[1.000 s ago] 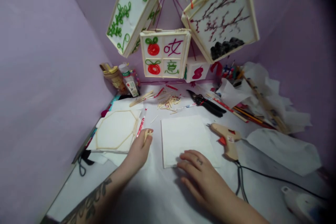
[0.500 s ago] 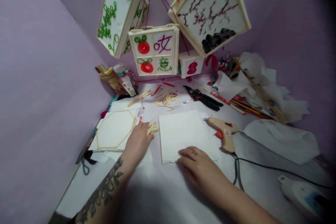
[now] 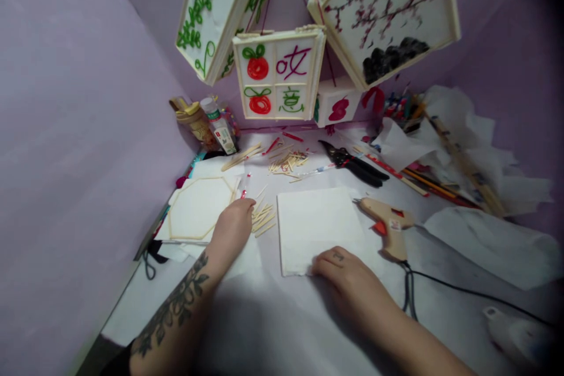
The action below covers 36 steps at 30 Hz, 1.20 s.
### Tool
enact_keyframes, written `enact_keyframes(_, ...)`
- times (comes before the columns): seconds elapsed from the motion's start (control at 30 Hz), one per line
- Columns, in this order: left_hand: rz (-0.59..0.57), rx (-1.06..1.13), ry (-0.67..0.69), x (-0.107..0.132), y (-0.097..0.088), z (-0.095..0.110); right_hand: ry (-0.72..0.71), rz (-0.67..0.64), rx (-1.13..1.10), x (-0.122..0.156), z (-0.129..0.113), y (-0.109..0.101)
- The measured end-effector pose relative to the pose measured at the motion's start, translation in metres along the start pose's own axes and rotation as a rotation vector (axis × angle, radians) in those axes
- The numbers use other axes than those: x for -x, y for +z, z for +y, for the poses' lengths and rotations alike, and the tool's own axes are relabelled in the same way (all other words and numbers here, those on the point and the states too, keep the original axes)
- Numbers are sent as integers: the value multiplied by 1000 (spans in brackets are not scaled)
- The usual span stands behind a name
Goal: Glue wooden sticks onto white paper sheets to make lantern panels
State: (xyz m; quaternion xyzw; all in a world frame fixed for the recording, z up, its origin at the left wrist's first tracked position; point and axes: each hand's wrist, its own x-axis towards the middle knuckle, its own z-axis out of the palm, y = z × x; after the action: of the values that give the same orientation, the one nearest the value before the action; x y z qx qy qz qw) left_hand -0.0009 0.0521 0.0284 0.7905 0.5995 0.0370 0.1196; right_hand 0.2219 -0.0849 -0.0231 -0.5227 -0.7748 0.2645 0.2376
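Left hand: we see the left hand (image 3: 233,223) from the back, beside the loose sticks (image 3: 263,220); fingertips turn under, out of our sight, so we cannot tell if it is wide, narrow or holding anything.
Right hand: the right hand (image 3: 346,273) is at the near edge of the white panel (image 3: 319,220), fingers bent and close together; thumb hidden, so we cannot tell if it pinches the edge or just rests there.
White panel: flat on the table (image 3: 264,317), between the sticks and the glue gun (image 3: 392,226); right hand covers part of its near edge, and its right side blends into white, hard for us to trace.
Sticks: loose bunch left of the panel, apart from it; left ends partly behind the left hand.
Octagon outline: stick outline (image 3: 198,205) on a white sheet at left, near right part behind the left hand.
Glue gun: on its side, nozzle toward the panel; we lose its cord at the dark right edge.
Lanterns: left lantern (image 3: 220,6) and right lantern (image 3: 392,17) cut off at top.
Bottom right: white object (image 3: 513,329), too blurred for us to name.
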Motion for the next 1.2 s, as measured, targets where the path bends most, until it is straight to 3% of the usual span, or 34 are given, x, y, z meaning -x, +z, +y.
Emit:
enact_keyframes(0.27,-106,-49,-20,-29,7,4,-20,14,-16,1,4,-1)
enact_keyframes(0.43,-180,-18,-30,-25,3,-1,-23,8,-30,2,4,-2)
enact_keyframes(0.7,-286,66,73,-7,-4,-7,14,-1,-40,0,2,-4)
enact_keyframes(0.8,-250,15,81,-1,1,-2,2,-4,-44,1,3,-3)
enact_keyframes(1.0,-91,-48,-56,-9,13,0,11,-13,-52,1,4,-3)
enact_keyframes(1.2,-36,2,-29,-11,9,-10,5,-13,-45,1,4,-3)
